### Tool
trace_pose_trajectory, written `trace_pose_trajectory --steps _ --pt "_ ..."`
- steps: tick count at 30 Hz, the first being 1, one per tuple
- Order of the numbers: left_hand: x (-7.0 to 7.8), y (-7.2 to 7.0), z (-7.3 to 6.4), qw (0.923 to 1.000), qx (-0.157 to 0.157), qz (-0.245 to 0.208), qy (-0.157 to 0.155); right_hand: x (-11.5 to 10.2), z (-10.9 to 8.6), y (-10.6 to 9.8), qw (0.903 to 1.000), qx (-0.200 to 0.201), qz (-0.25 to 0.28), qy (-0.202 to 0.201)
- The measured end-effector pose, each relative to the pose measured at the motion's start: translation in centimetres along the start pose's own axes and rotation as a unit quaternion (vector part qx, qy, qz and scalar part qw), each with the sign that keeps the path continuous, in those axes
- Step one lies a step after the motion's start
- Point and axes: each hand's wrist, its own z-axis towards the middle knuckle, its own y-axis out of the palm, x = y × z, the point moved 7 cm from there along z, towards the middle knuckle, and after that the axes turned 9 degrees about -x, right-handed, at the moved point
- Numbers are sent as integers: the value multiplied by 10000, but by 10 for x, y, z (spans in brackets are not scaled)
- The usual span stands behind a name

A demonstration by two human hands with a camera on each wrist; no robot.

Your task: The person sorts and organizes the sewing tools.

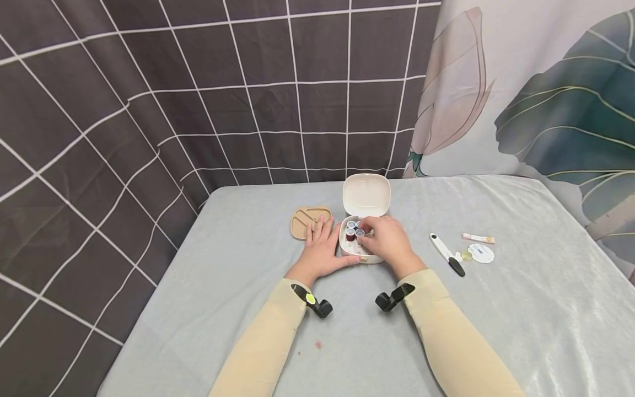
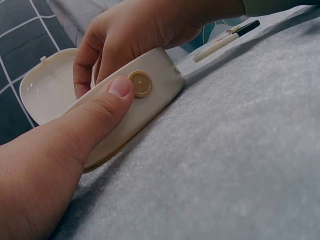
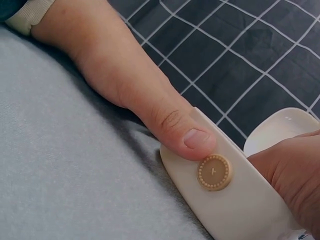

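A white sewing box (image 2: 155, 92) stands on the table with a tan button-shaped clasp (image 2: 140, 84) on its front. Its lid (image 1: 367, 195) is raised at the back. Inside are several small thread spools (image 1: 350, 235), one with dark red thread. My left hand (image 1: 319, 255) rests along the box's left side, fingers straight over a tan tray (image 1: 299, 227), thumb pressed on the front wall beside the clasp. Reaching into the box from the right, my right hand (image 1: 389, 240) pinches a spool (image 1: 360, 234) between thumb and fingers; its fingertips are partly hidden.
To the right lie a white tool with a black end (image 1: 443, 248), a pale patterned strip (image 1: 478, 239), a white scalloped disc (image 1: 481, 253) and a small yellowish piece (image 1: 466, 256). A grey cloth (image 1: 357, 353) covers the table, and a dark checked curtain (image 1: 317, 110) hangs behind.
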Motion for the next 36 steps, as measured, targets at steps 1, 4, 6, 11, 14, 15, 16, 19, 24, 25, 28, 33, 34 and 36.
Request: trace_pose_trajectory --steps 1,4,6,11,14,15,16,19,24,25,28,33,34,36 --pt "0 0 0 10000 0 -13 0 0 0 0 10000 2 -2 -10" --pt "0 0 0 10000 -22 -53 -10 0 0 0 10000 -17 -17 -25" --pt "0 1 0 10000 -43 -79 -15 0 0 0 10000 -37 -33 -28" --pt "0 1 0 10000 -65 -52 -26 0 0 0 9999 -63 -125 -22" --pt "0 0 0 10000 -42 -41 -19 0 0 0 9998 -9 -191 -37" --pt "0 0 0 10000 -36 -39 -20 -1 1 0 9998 27 -215 -41" --pt "0 1 0 10000 -30 -34 -20 -1 1 0 9997 61 -228 -37" --pt "0 0 0 10000 -8 -14 -16 -1 1 1 9995 156 -288 -15" --pt "0 0 0 10000 11 -39 2 1 2 3 9993 177 -318 49" --pt "0 0 -1 10000 11 -52 5 1 2 3 9994 171 -308 46" --pt "0 0 -1 10000 9 -77 6 2 2 3 9995 145 -268 36" --pt "0 0 0 10000 -8 -79 2 1 1 1 9997 101 -231 11" --pt "0 0 0 10000 -4 -77 3 1 1 1 9997 87 -234 2" --pt "0 0 0 10000 6 -64 5 0 1 0 9997 39 -248 -16"
